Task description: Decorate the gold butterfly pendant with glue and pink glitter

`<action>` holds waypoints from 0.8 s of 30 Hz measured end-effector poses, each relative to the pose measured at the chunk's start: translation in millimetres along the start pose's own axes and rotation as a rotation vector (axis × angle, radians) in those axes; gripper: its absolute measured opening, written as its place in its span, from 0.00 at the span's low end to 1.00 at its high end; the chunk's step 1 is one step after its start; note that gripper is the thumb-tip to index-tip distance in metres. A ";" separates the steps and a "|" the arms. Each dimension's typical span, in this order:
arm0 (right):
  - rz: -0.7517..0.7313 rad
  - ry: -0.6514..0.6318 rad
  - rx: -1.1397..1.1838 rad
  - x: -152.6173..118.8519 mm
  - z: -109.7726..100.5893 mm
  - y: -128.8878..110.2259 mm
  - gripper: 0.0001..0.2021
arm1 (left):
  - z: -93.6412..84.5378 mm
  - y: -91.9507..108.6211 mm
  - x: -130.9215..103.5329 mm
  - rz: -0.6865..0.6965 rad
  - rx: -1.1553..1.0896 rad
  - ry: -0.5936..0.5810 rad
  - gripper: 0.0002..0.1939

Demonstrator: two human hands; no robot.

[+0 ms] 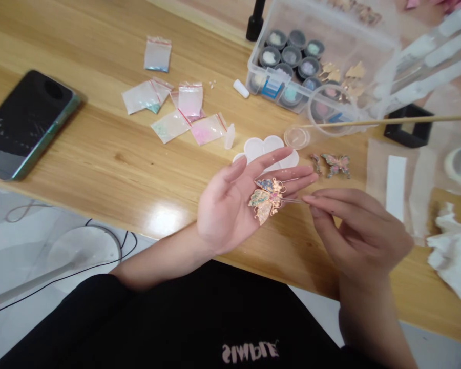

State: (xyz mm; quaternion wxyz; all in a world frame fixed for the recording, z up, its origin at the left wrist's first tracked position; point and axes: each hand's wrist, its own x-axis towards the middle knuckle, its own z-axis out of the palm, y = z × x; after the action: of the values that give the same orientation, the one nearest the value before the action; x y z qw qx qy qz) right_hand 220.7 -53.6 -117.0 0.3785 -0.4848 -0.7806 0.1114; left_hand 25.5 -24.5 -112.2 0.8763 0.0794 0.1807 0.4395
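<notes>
My left hand point(226, 215) is palm up above the table edge, its fingers stretched out and apart. Over that palm is a gold butterfly ornament point(267, 199) with blue, green and pale pink glittery wings; I cannot tell whether it touches the skin. My right hand point(363, 230) pinches a thin metal pin point(292, 201) between thumb and fingertips. The pin reaches to the butterfly's body, but whether it is joined to it is unclear. Just beyond my left fingertips lies another coloured butterfly point(337, 165). A white petal-shaped palette point(273, 148) is partly hidden behind my left fingers.
Several small zip bags point(203, 129) of coloured bits lie left of the palette, near a small white bottle point(229, 136). A clear plastic box point(253, 77) holds small pots and gold pieces. A phone point(26, 123) lies far left; crumpled tissue point(451, 246) lies right.
</notes>
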 end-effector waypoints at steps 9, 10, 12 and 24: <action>-0.021 0.006 0.005 -0.8 -0.4 0.8 0.24 | 0.4 -0.5 -0.3 0.000 -0.003 0.000 0.37; -0.022 0.006 0.007 -0.8 -0.4 0.8 0.24 | 0.5 -0.5 -0.2 0.002 0.000 0.001 0.37; -0.022 0.005 0.002 -0.9 -0.5 0.7 0.24 | 0.6 -0.5 0.0 0.006 0.005 0.003 0.37; 0.003 -0.018 0.001 -2.4 -1.7 1.1 0.24 | 0.8 -0.2 -0.9 -0.002 -0.007 0.010 0.36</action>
State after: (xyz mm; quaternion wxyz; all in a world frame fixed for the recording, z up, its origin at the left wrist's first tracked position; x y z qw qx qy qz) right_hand 223.2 -55.4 -117.6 0.3716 -0.4847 -0.7832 0.1165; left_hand 25.5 -25.4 -111.3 0.8761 0.0742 0.1835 0.4396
